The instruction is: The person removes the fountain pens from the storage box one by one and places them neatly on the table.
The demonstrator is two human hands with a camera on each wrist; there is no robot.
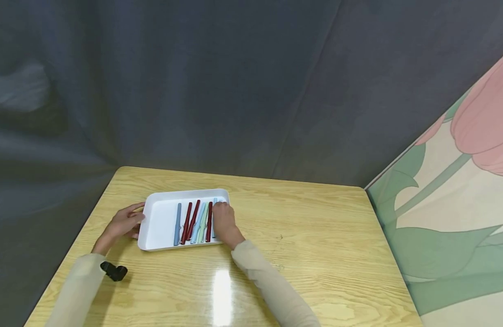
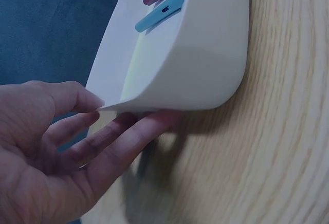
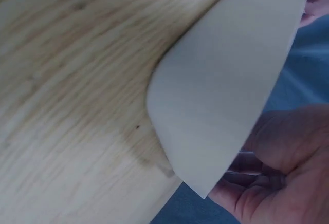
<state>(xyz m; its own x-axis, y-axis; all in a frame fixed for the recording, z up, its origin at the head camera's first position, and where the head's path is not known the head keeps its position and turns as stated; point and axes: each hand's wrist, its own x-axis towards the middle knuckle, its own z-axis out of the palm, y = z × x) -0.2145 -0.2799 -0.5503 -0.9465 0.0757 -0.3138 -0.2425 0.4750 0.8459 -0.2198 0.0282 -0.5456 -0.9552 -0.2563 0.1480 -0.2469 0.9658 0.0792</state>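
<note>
Found the white tray [image 1: 161, 222] flat on the left part of the surface [image 1: 337, 245], a short end towards each of the hands. Judged it light and fairly stiff, probably thin moulded plastic, with smooth walls likely to slide on the glossy wood. Seemed best to take hold of by the rims of both short ends together, thumbs over the edge and fingers outside, to keep the floor level.

Saw inside, bunched in the right half, slim coloured sticks [image 1: 186, 223] in dull blue, dark red, light blue and pale green, laid roughly side by side, some aslant. Could not settle their exact kind. Judged them light, hard and smooth, apt to slip with any tilt; better pinched across the middle, singly, than scooped.

Saw the left hand [image 1: 122, 222] at the tray's left end, loosely pinching the wall, apparently with the thumb at the rim and other fingers along the outside. Saw the right hand [image 1: 224, 220] over the right end, beside the rightmost sticks; could not tell, with the fingertips hidden, whether pinching one or merely touching.

Noted farther out pale sleeves [image 1: 276, 281], a black wrist device [image 1: 113, 271] by the left one, a dark curtain [image 1: 214, 91] behind and a tulip-patterned panel [image 1: 447, 227] at right.
</note>
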